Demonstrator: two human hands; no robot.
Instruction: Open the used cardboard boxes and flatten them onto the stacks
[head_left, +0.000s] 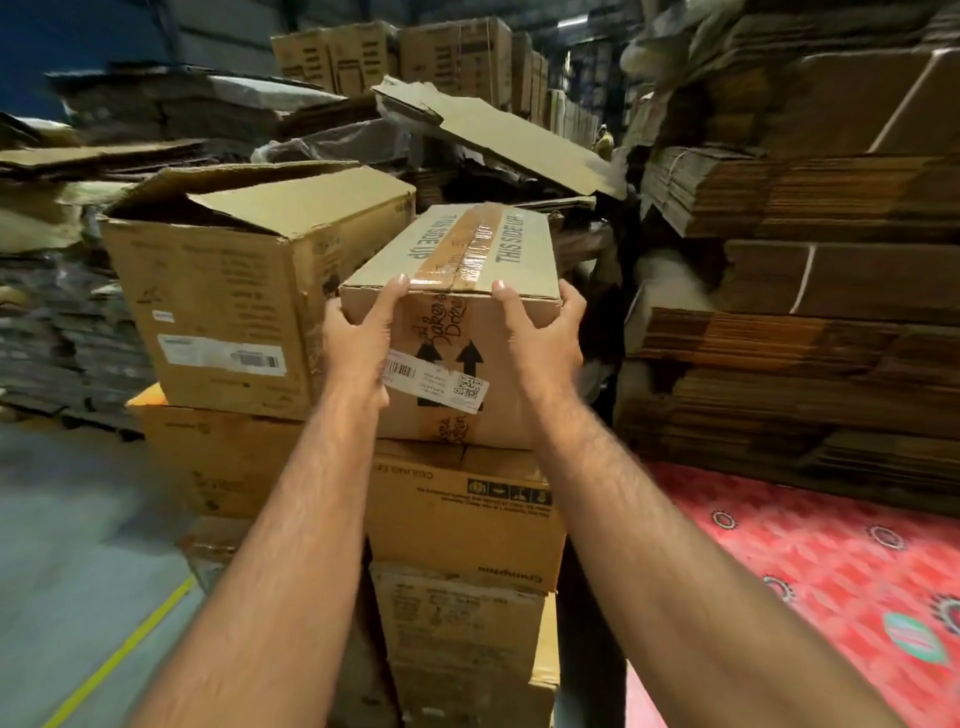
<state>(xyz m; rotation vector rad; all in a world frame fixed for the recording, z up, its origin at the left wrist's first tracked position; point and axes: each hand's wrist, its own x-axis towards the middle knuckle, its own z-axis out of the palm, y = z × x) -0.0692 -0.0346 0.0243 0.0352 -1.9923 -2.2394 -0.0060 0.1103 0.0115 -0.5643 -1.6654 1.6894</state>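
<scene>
Both hands grip the taped box (457, 291) at its near end: left hand (358, 343) on the left corner, right hand (545, 338) on the right, thumbs hooked over the top edge. The box sits atop a column of stacked cartons (462, 519), just beside a larger open-flapped box (249, 291).

Risk — the column looks uneven; pulling the box sideways could topple it. The top seam is still taped, so flaps may tear.

Surroundings: warehouse floor (78, 519) with a yellow line (119, 660), red patterned sheet (810, 561), flattened stacks (810, 332) at right.
</scene>
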